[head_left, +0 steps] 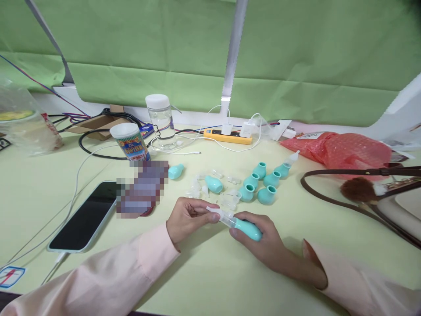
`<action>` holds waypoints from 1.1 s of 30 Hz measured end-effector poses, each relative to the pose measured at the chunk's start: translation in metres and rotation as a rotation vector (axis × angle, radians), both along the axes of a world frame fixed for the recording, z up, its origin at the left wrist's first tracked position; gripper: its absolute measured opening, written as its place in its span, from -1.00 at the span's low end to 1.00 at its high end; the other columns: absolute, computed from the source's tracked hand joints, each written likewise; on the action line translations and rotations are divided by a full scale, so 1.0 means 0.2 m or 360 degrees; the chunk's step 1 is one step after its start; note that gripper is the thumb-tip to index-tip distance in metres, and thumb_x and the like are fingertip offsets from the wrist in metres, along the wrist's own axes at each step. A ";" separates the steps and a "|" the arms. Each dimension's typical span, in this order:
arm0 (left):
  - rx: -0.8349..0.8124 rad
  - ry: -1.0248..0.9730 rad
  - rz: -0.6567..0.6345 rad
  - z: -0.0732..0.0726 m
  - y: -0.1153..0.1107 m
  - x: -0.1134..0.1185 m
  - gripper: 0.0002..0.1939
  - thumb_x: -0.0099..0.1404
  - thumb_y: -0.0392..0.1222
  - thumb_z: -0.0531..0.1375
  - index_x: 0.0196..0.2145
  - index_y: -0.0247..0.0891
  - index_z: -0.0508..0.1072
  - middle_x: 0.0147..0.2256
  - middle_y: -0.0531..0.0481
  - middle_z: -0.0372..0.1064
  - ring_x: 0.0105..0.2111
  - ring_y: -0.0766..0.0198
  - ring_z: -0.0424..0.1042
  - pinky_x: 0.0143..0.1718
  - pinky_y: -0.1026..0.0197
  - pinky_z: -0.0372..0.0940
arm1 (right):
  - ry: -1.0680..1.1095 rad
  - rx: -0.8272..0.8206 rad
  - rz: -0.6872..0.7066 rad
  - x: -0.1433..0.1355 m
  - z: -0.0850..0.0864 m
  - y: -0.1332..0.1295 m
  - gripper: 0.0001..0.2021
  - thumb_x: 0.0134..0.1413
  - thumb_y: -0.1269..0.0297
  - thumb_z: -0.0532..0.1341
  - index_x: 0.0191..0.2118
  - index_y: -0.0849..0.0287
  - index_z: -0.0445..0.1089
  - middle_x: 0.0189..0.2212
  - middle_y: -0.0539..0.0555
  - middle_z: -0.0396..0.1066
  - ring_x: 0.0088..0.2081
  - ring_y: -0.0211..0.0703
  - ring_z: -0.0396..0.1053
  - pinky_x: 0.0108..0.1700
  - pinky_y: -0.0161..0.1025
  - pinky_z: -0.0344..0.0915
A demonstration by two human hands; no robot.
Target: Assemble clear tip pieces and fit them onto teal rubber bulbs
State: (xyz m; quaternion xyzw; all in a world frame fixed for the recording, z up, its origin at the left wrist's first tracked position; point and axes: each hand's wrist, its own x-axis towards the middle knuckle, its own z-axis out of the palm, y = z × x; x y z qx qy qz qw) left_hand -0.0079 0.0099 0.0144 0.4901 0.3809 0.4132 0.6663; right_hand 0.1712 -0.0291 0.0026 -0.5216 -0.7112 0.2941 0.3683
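Low over the table's near middle, my right hand (263, 243) wraps round a teal squeeze bulb (249, 229) of a nasal aspirator. A clear nozzle (226, 217) sits at the bulb's mouth, and my left hand (188, 221) pinches its tapered tip between thumb and fingers. Just beyond my hands lie several clear plastic parts (230, 199) and a loose teal bulb (214, 184). Several more bulbs (267, 194) stand upright with open mouths to the right. One bulb at the back of that group (283, 170) carries a clear nozzle. Another bulb (176, 171) lies further left.
A phone (86, 217) on a charging cable lies left, beside a pixelated phone-like object (143, 188). Behind stand a paper cup (130, 142), a water bottle (161, 123) and a yellow power strip (226, 137). Red bubble wrap (355, 151) and a strapped bag (397, 202) occupy the right.
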 end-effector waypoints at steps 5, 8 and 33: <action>-0.0056 0.0046 -0.0036 -0.01 0.01 -0.01 -0.82 -0.13 -0.34 0.31 -0.46 -0.35 0.51 -0.53 -0.02 0.49 -0.52 0.31 0.46 -0.44 0.36 0.34 | -0.0097 0.0091 -0.0015 0.00 0.00 0.00 -0.87 -0.08 0.22 0.15 -0.47 0.14 0.37 -0.56 -0.01 0.39 -0.50 -0.21 0.34 -0.50 -0.35 0.28; -0.0094 0.0072 -0.0076 -0.01 0.02 -0.02 -0.81 -0.14 -0.33 0.32 -0.45 -0.36 0.51 -0.52 -0.04 0.49 -0.51 0.27 0.46 -0.43 0.33 0.35 | -0.0130 0.0098 -0.0014 0.01 0.01 0.00 -0.87 -0.08 0.22 0.15 -0.46 0.13 0.38 -0.56 -0.02 0.40 -0.50 -0.21 0.35 -0.51 -0.36 0.28; 0.0907 0.0691 0.0212 0.01 0.00 -0.04 -0.81 0.13 -0.20 0.10 -0.39 -0.32 0.48 -0.44 -0.10 0.47 -0.45 0.25 0.41 -0.39 0.22 0.32 | -0.0383 0.0298 0.0239 0.15 0.33 0.11 -0.92 -0.14 0.29 0.19 -0.47 0.16 0.29 -0.49 0.02 0.25 -0.47 -0.26 0.19 -0.43 -0.30 0.18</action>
